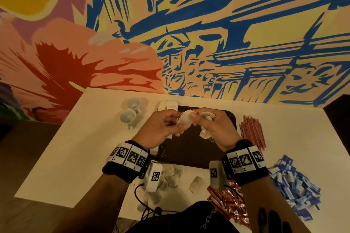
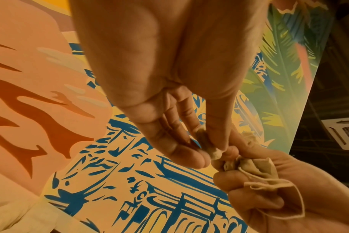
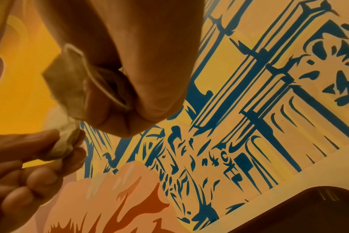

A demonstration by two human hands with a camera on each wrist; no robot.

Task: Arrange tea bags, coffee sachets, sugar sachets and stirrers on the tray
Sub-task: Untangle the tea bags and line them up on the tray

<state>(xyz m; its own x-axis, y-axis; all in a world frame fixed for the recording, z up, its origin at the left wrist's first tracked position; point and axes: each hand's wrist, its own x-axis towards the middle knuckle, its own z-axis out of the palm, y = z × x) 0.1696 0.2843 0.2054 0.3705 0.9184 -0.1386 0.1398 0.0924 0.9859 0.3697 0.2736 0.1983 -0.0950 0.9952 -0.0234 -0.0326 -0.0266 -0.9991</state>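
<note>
Basically early stage. Head: left hand (image 1: pixel 162 126) pinches one tea bag (image 1: pixel 184 118), right hand (image 1: pixel 214 128) clutches a bunch, both over tray (image 1: pixel 189 157); stirrers (image 1: pixel 252 131), sachets beside right wrist, unplaced. L wrist: fingertips (image 2: pixel 191 156) pinching bag. R wrist: fist round bags (image 3: pixel 73 88).

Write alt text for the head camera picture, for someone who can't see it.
Two hands hold tea bags above a dark tray on a white table: the left hand pinches one tea bag, the right hand grips a bunch. Stirrers, sachets and cups lie around.
</note>
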